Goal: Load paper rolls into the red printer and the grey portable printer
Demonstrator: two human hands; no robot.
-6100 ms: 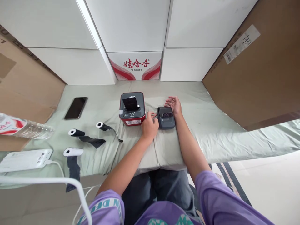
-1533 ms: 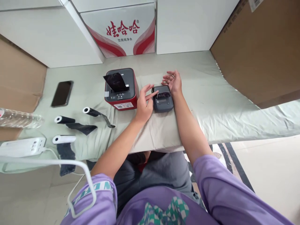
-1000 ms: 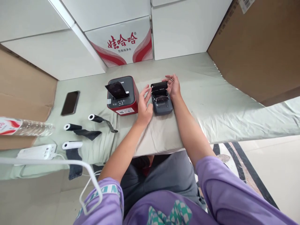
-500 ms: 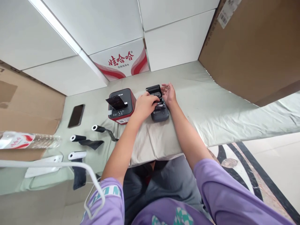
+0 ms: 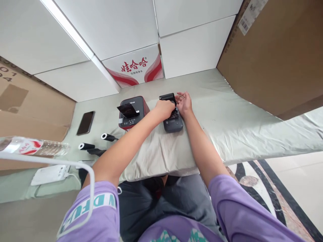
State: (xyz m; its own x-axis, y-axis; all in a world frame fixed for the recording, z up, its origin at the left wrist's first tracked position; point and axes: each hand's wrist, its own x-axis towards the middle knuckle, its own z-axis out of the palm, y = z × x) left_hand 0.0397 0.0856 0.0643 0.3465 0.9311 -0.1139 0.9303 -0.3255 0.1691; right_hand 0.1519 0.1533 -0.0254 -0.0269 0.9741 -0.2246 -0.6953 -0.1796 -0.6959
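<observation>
A small dark grey printer (image 5: 173, 123) lies on the pale green cloth with its lid (image 5: 167, 97) flipped up at the far end. My left hand (image 5: 165, 108) reaches into its opened compartment, fingers curled down inside; what they hold is hidden. My right hand (image 5: 184, 102) rests against the printer's right side by the lid, fingers loosely bent. A red and grey printer (image 5: 132, 113) stands just left, with a strip of black paper (image 5: 127, 109) sticking out of its top.
Two black paper rolls (image 5: 108, 137) (image 5: 86, 146) lie left of my arm; a phone (image 5: 85, 122), a water bottle (image 5: 32, 147) and a white power strip (image 5: 50, 174) sit further left. White boxes and a red-printed carton (image 5: 136, 69) stand behind, a cardboard sheet (image 5: 275, 57) at right.
The small printer's lid went from closed to flipped up. My left hand moved from its left side into the opened compartment. My right hand stayed by the lid.
</observation>
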